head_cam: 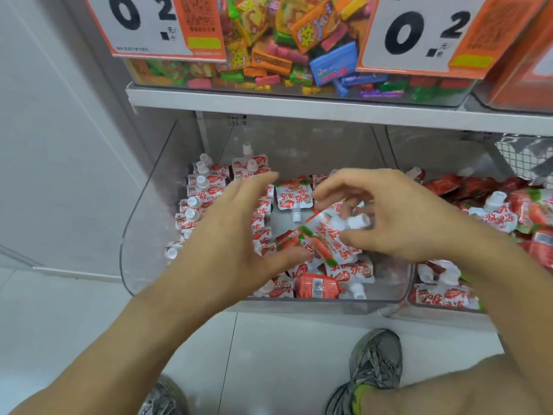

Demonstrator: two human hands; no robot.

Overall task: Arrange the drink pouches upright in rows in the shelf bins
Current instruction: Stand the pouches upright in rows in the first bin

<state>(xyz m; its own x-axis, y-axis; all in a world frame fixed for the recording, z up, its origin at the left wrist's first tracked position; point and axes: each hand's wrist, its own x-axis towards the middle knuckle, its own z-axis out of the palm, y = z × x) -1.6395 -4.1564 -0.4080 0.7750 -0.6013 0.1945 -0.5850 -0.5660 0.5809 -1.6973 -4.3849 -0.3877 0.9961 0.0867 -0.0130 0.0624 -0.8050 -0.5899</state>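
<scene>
Clear plastic bin (143, 223) of red-and-white drink pouches, upright rows (203, 187) far left, my right hand (398, 217) pinching one pouch (326, 238), my left hand (227, 235) spread beside it.

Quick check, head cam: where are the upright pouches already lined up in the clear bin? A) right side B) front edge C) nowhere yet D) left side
D: the upright pouches stand in rows, caps up, along the left wall of the clear bin; the loose pouches near the front lie flat.
</scene>
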